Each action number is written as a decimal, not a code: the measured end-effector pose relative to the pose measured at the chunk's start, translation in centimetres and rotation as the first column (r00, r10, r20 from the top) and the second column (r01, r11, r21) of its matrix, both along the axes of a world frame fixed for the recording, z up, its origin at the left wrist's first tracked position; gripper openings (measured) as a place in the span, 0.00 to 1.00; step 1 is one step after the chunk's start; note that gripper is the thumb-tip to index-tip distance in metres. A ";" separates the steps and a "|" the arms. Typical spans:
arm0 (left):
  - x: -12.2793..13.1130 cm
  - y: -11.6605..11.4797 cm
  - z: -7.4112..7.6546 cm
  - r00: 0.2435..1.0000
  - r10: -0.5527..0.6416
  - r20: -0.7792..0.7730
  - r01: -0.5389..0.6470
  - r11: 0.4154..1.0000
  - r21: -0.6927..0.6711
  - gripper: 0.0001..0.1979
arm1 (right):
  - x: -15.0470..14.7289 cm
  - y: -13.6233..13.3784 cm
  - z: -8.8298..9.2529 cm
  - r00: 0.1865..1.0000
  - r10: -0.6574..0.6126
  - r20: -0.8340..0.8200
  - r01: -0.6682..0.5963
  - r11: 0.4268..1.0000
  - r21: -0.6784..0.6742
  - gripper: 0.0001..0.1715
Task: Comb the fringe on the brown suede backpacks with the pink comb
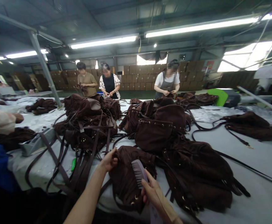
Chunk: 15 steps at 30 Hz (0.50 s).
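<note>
Right hand (pixel 153 190) is clutching the comb (pixel 140 171); left hand (pixel 109 161) is curling against the fringed bag (pixel 126 182), pinch unclear: I'm risking snags if tangles are catching.

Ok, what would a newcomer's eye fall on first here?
Likely the pale comb in the right hand, bright against the dark fringed bag the left hand touches, at the bottom centre. Next, the heap of brown bags across the middle of the table, then the bright green panel at the back right.
</note>
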State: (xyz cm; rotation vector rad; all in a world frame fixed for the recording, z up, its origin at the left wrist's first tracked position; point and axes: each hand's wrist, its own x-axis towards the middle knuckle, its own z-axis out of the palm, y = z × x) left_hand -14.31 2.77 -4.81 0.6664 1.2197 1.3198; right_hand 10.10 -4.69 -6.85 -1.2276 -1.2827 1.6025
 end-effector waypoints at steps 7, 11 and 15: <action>-4.4 -6.2 -0.6 0.872 0.408 -0.270 -0.404 0.912 0.071 0.21 | 0.5 -0.1 -2.6 0.996 -0.091 -0.012 0.090 0.995 -0.031 0.53; -0.2 -10.9 -3.7 0.871 -0.014 -0.490 0.016 1.000 0.000 0.30 | 0.4 -0.1 -2.8 0.996 -0.085 -0.023 0.084 0.996 -0.022 0.50; 3.2 -12.2 -5.7 0.703 -0.138 -0.697 0.100 0.990 -0.095 0.30 | 0.6 -0.4 -2.5 0.997 -0.079 -0.019 0.078 0.997 -0.030 0.46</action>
